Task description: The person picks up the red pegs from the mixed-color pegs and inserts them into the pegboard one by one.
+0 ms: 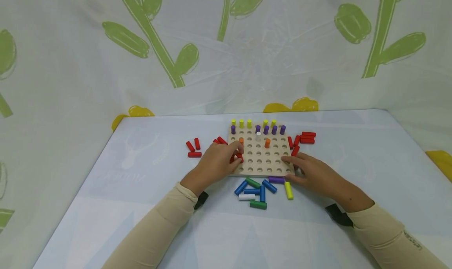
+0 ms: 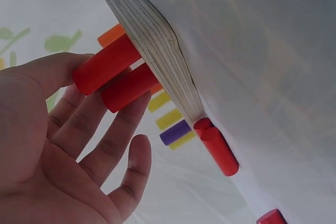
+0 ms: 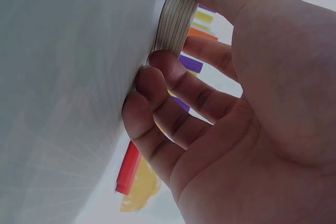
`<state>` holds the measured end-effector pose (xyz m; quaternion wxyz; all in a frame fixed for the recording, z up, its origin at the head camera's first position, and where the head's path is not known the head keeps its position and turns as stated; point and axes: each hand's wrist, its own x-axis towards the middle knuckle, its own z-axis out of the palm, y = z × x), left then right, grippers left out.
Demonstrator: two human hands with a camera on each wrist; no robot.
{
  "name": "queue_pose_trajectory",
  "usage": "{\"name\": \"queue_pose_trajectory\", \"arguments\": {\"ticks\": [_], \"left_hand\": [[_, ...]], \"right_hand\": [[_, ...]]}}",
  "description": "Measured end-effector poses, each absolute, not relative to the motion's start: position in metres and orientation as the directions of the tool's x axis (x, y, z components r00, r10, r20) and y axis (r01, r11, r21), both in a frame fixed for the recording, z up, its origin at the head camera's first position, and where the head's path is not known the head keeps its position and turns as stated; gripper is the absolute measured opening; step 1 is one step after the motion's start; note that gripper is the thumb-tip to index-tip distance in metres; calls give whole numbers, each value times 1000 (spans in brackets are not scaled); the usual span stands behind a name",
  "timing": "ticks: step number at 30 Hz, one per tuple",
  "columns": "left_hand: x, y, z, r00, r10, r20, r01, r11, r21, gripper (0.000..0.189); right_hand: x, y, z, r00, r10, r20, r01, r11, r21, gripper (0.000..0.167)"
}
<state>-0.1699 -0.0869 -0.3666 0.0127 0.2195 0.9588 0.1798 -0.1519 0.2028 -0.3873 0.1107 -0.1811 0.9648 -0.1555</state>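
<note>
A wooden pegboard [image 1: 259,174] with rows of holes lies on the table. My left hand [image 1: 216,161] is at its left edge; in the left wrist view its thumb and a finger pinch a red peg [image 2: 107,65] at the board. Another red peg [image 2: 128,87] stands beside it, near the other fingertips. My right hand [image 1: 316,175] grips the board's near right corner, thumb at the front edge, one finger over the top and the others along the side. Yellow pegs [image 1: 249,123], purple pegs [image 1: 266,130], a white peg [image 1: 258,136] and orange pegs [image 1: 267,143] stand in the board.
Loose red pegs lie left [image 1: 194,154] and right [image 1: 307,141] of the board. In front lie blue pegs [image 1: 270,186], green pegs [image 1: 258,204], a white peg [image 1: 246,197], a purple peg [image 1: 276,180] and a yellow peg [image 1: 288,190]. A leaf-patterned sheet [image 1: 282,72] hangs behind the table.
</note>
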Motion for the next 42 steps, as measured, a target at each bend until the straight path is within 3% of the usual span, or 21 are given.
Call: {"name": "queue_pose_trajectory", "arguments": {"ticks": [42], "left_hand": [[-174, -88, -372, -900, 436, -12, 393, 823, 410, 26]], "right_hand": [[-149, 199, -382, -913, -372, -166, -300, 890, -343, 65]]}}
